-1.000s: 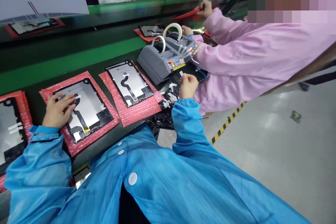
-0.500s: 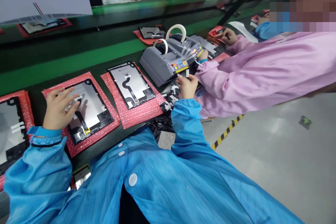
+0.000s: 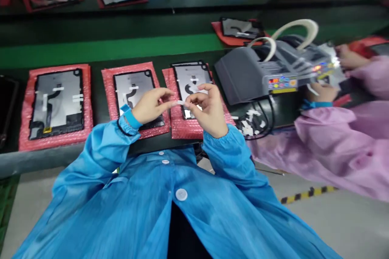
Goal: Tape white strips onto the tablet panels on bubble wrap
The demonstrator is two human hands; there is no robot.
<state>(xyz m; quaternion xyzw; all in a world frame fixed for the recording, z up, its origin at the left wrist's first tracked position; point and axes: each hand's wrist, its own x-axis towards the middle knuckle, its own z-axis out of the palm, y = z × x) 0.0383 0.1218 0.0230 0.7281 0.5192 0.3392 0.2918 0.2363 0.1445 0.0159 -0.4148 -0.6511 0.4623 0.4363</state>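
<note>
A short strip of white tape (image 3: 181,102) is stretched between my two hands. My left hand (image 3: 152,106) pinches its left end between thumb and forefinger. At the other end, my right hand (image 3: 209,111) pinches it the same way, with the other fingers curled. Beneath the hands lie two tablet screen panels on pink bubble-wrap bags: the middle panel (image 3: 121,89), partly behind my left hand, and the right panel (image 3: 182,77), partly behind my right. Each shows a grey back with a black flex cable.
Another screen panel (image 3: 65,97) lies on bubble wrap at the left. Grey tape dispensers (image 3: 240,73) with white tape rolls stand at the right, near a pile of white scraps (image 3: 253,123). A co-worker's pink sleeve (image 3: 328,141) reaches in there. More panels rest on the far ledge.
My right hand has left the tape dispenser with the white strip. My left hand has come away from over a panel, and both hands now meet on the strip. The view has swung left.
</note>
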